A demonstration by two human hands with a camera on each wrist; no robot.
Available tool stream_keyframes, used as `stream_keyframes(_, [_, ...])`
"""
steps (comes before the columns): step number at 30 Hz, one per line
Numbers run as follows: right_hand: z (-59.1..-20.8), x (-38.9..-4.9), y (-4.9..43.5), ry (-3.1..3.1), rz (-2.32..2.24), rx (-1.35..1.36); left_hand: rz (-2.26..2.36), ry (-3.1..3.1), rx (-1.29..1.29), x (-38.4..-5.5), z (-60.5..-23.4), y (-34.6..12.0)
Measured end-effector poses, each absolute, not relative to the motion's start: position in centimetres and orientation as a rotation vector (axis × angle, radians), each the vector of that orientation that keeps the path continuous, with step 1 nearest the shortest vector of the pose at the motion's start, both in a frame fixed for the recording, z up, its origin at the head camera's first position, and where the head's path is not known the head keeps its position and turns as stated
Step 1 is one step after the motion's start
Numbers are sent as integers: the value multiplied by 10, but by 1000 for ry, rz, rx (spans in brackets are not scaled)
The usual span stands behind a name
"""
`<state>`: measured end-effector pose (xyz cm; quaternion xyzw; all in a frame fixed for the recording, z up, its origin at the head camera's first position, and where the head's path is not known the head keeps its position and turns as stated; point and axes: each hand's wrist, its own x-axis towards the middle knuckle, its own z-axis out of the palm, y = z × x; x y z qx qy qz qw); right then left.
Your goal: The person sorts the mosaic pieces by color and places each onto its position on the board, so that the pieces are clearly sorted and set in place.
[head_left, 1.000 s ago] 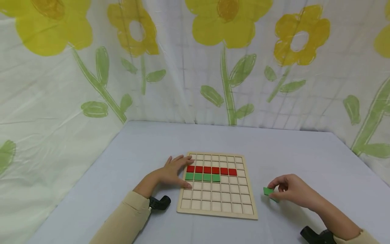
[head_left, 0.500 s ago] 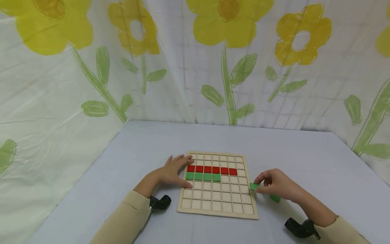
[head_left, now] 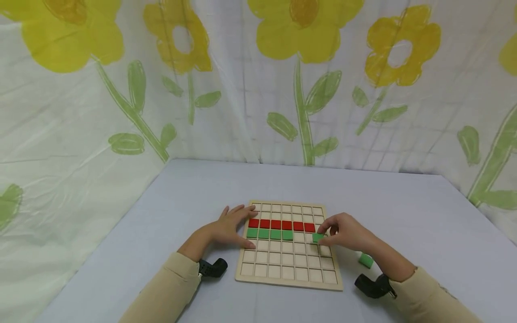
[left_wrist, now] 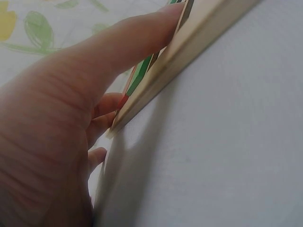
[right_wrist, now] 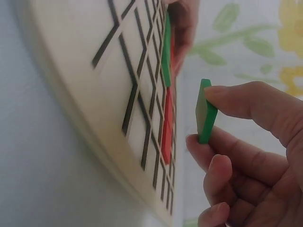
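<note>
A wooden grid board [head_left: 288, 281] lies on the table, with a row of several red tiles [head_left: 276, 224] and, just below it, a row of several green tiles [head_left: 263, 233]. My left hand [head_left: 226, 229] rests on the board's left edge, fingers spread and thumb on the rim. Between thumb and fingertips my right hand [head_left: 349, 234] pinches a green tile [right_wrist: 207, 112]. In the right wrist view that tile is tilted and apart from the board; in the head view it is over the right side of the green row.
Another green tile [head_left: 366, 260] lies on the white table [head_left: 202, 179], right of the board and near the right wrist. A curtain [head_left: 242, 89] with printed yellow flowers hangs behind the table. Each wrist wears a black camera.
My right hand has carried the pinched green tile leftward from the table to over the board, leaving another green tile behind. The left hand has stayed in place.
</note>
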<state>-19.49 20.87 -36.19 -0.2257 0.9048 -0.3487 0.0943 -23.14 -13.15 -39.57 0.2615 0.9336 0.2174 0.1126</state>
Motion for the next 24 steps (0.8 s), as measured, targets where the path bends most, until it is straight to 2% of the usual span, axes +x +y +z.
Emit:
stream_keyframes(12, [-365,-208,181,2660,-1050,-722,643,2745,773,-231,-397,-132])
stream_keyframes(24, [-367,-210,175,2649,-1051,-716,640,2743,777,-232,-398,-132])
